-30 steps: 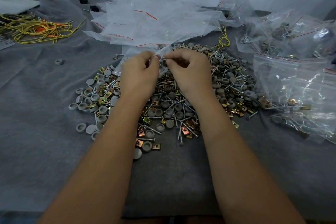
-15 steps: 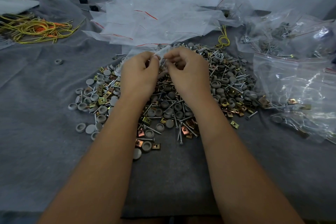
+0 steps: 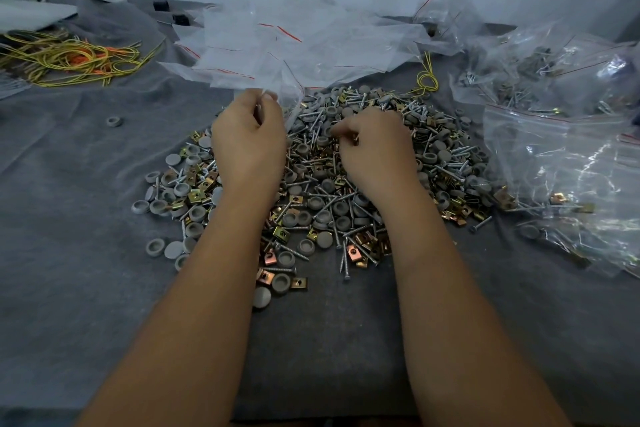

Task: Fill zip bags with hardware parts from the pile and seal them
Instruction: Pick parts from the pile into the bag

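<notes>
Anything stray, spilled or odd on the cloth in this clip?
One grey cap lies alone on the grey cloth, well left of the hardware pile. A single screw also sits just off the pile's right edge. Otherwise nothing looks damaged.

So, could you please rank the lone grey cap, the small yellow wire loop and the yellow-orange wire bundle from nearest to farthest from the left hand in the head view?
From the left hand:
1. Lone grey cap, on the cloth to its left.
2. Small yellow wire loop, beyond the pile, to the right.
3. Yellow-orange wire bundle, far left at the back.
</notes>
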{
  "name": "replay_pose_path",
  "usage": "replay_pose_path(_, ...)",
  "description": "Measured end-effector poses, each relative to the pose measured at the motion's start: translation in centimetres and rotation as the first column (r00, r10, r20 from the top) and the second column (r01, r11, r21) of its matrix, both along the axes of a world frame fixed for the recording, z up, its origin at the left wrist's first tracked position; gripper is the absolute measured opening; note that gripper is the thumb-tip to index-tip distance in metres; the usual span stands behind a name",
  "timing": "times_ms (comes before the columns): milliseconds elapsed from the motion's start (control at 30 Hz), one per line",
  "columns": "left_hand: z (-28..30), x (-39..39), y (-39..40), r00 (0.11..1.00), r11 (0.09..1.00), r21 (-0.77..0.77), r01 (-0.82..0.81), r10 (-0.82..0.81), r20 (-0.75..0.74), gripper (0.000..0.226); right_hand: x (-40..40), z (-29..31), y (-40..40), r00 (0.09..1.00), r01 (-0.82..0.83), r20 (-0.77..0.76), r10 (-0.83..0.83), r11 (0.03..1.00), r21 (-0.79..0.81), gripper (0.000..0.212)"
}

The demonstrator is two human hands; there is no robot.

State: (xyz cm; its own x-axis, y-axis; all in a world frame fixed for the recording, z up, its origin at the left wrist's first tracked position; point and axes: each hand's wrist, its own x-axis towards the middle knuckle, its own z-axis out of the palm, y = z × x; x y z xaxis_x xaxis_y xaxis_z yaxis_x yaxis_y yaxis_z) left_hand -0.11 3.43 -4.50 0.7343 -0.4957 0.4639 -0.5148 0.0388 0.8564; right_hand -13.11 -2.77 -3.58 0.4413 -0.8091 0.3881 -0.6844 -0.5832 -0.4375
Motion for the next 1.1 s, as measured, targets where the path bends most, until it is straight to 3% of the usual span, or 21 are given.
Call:
replay_pose_path(67, -0.01, -0.07, 0.04, 1.0, 1.0, 0.014, 0.0, 0.0, 0.01, 0.036, 0.2, -0.38, 0.13, 0.978, -0.009, -0.209, -0.008, 0.997, -0.08, 0.028)
replay_pose_path(167, -0.04, -0.12, 0.05, 1.0, 0.999, 0.031, 0.008, -0.009, 0.027, 0.036, 0.27, -0.71, 0.35, 0.944, -0.035, -0.33, 0.008, 0.996, -0.077, 0.035)
replay_pose_path(300, -0.01, -0.1, -0.01, 0.999, 0.998, 0.06, 0.013, -0.015, 0.042, 0.033, 0.13, -0.4, 0.19, 0.947, -0.038, -0.32, 0.037, 0.999, 0.002, 0.039)
replay_pose_path(433, 0.01, -0.15, -0.01, 0.998, 0.997, 0.076, 0.026, -0.03, 0.051, 0.032, 0.51, -0.29, 0.36, 0.946, 0.016, -0.322, -0.04, 0.997, -0.076, 0.027)
replay_pose_path(633, -0.14, -0.09, -0.16, 0.997, 0.994, 0.096, 0.051, -0.057, 0.058, 0.032, 0.4, -0.56, 0.26, 0.957, -0.015, -0.291, -0.017, 0.994, -0.11, 0.019)
replay_pose_path(800, -0.42, 0.15, -0.44, 0.995, 0.991, 0.123, 0.058, -0.067, 0.068, 0.032, 0.55, -0.44, -0.14, 0.996, -0.01, -0.089, 0.002, 0.996, -0.092, 0.017)
replay_pose_path(933, -0.44, 0.08, -0.49, 0.995, 0.985, 0.161, 0.062, -0.074, 0.069, 0.032, 0.32, -0.12, 0.03, 0.975, -0.069, 0.217, 0.04, 0.99, 0.125, 0.012)
replay_pose_path(1100, -0.36, 0.04, -0.38, 0.993, 0.978, 0.193, 0.076, -0.091, 0.07, 0.031, -0.02, -0.02, -0.04, 0.947, -0.092, 0.32, 0.015, 0.97, 0.224, 0.03)
